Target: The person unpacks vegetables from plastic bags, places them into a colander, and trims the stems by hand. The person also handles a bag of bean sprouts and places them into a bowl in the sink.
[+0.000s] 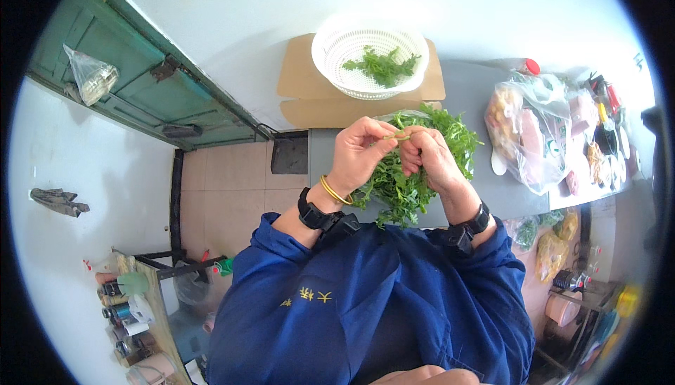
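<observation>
Both hands meet over a heap of leafy greens on the grey table. Between the fingertips of my left hand and my right hand is a thin green stem, pinched from both sides. The greens have jagged leaves and spread beneath and to the right of my hands, partly hidden by them. Beyond them a white plastic colander holds a small bunch of the same leaves. Some clear plastic shows at the far edge of the heap.
The colander sits on flattened cardboard against the wall. On the right of the grey table are a filled clear plastic bag, a red-lidded container and assorted utensils. A green door is at left; crowded shelves flank me.
</observation>
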Demonstrator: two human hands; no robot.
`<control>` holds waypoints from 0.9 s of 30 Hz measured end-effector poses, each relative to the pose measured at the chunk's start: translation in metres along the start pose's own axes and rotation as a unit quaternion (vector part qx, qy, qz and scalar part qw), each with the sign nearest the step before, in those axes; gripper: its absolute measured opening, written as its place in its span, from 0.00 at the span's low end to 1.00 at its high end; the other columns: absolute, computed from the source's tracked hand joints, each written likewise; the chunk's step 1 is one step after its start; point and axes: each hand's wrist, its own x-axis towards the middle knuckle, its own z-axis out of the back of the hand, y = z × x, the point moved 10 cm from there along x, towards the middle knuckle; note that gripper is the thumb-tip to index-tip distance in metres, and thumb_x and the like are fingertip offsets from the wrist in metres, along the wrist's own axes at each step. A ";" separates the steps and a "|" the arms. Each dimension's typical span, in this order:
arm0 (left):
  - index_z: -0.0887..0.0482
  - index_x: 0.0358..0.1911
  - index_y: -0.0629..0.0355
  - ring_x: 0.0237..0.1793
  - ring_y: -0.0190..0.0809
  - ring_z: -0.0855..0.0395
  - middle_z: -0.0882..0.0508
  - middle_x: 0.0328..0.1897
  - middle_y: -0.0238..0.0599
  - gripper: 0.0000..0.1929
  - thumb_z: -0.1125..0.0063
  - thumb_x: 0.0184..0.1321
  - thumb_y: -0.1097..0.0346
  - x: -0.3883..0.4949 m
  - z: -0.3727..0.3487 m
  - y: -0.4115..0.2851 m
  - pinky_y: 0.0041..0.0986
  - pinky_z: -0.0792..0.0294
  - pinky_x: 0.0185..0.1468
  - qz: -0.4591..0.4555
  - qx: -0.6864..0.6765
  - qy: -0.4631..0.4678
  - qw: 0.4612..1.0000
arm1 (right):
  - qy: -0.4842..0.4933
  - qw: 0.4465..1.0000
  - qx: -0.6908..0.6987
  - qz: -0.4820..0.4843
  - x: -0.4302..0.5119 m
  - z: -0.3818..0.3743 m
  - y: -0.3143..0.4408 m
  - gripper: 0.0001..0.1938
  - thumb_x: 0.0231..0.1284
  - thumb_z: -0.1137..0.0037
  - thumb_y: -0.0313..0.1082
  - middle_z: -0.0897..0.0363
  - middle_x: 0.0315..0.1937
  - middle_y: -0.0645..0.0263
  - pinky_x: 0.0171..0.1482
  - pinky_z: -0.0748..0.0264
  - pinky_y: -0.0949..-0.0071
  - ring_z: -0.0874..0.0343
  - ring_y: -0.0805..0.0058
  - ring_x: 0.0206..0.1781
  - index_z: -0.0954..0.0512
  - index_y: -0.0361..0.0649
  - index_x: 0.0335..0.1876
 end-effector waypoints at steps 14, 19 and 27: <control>0.19 0.41 0.62 0.32 0.33 0.18 0.15 0.32 0.40 0.08 0.44 0.59 0.70 -0.090 0.154 0.105 0.23 0.26 0.39 0.334 0.285 -0.052 0.897 | -0.011 0.786 -0.605 0.127 0.012 -0.018 -0.012 0.10 0.54 0.47 0.42 0.20 0.22 0.56 0.36 0.23 0.60 0.19 0.56 0.30 0.18 0.47 0.31; 0.17 0.43 0.61 0.37 0.41 0.15 0.14 0.36 0.48 0.15 0.42 0.55 0.62 -0.115 0.119 0.140 0.32 0.25 0.43 0.304 0.444 0.151 0.829 | 0.010 0.720 -0.684 0.113 0.025 -0.026 -0.037 0.10 0.50 0.45 0.43 0.20 0.23 0.59 0.35 0.23 0.60 0.19 0.58 0.30 0.18 0.47 0.26; 0.16 0.41 0.60 0.39 0.46 0.17 0.15 0.42 0.43 0.10 0.41 0.54 0.70 -0.044 0.109 0.015 0.35 0.26 0.46 0.107 0.414 -0.111 0.897 | -0.090 0.840 -0.533 0.052 0.004 0.034 0.017 0.07 0.48 0.42 0.40 0.22 0.19 0.58 0.33 0.25 0.65 0.22 0.58 0.25 0.18 0.48 0.29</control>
